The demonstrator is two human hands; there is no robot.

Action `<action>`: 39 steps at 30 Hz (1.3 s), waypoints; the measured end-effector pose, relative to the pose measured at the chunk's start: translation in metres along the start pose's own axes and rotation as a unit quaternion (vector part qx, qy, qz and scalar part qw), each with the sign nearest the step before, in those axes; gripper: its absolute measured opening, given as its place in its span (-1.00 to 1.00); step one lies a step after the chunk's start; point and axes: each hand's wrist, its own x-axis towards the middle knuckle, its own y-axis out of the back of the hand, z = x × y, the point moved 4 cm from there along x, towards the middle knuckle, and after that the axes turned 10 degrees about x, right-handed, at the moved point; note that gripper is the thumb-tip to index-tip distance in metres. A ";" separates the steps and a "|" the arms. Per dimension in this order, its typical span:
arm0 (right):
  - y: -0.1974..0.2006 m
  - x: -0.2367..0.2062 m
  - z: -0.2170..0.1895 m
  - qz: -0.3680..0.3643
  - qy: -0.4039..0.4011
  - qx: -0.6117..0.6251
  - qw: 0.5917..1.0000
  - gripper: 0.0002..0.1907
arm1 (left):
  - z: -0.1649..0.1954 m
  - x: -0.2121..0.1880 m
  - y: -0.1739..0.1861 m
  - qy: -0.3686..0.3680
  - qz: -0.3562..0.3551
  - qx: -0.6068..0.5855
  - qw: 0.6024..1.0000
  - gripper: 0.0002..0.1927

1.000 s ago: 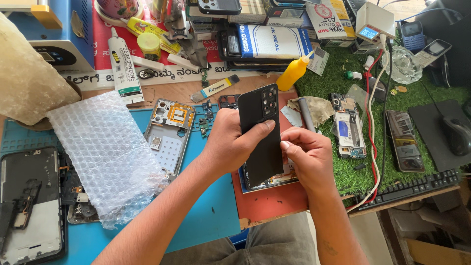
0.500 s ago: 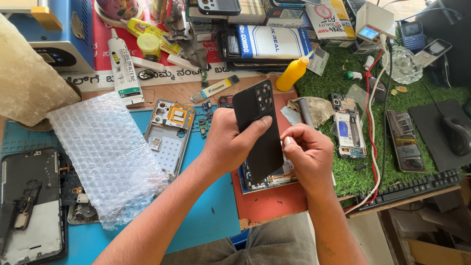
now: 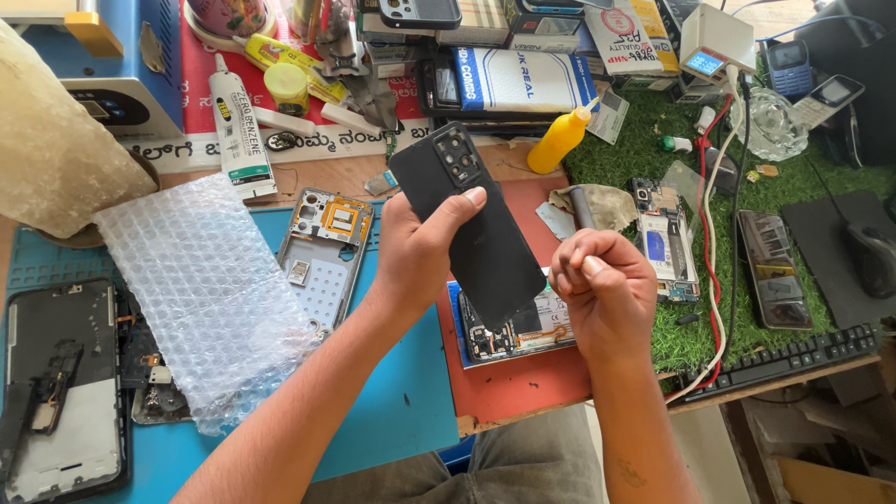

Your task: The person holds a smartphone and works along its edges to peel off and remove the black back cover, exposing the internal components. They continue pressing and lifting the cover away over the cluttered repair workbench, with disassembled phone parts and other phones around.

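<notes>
Black plastic phone back cover [image 3: 476,224], held tilted above the desk [image 3: 523,387] in the left hand [image 3: 420,252], thumb across its face; long axis runs from camera cut-outs at upper left down to lower right. Right hand [image 3: 602,289], curled into a loose fist just beside the cover's lower edge, contents not discernible. Beneath: opened phone body [image 3: 518,327] on a red mat. Further left: bare phone frame [image 3: 327,247], bubble wrap [image 3: 201,299]. Behind: yellow squeeze bottle [image 3: 558,140].
</notes>
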 end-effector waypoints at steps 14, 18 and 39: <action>-0.014 0.002 0.000 0.035 0.029 -0.214 0.976 -0.81 | 0.000 -0.003 -0.003 0.071 -0.018 -0.048 0.996 -0.89; -0.017 0.001 0.001 -0.002 -0.031 -0.127 0.991 -0.75 | 0.005 -0.003 -0.004 0.023 -0.029 0.009 0.999 -0.88; -0.003 0.001 0.010 -0.011 -0.074 -0.141 0.987 -0.85 | 0.023 -0.013 -0.016 -0.159 -0.095 0.270 0.945 -0.78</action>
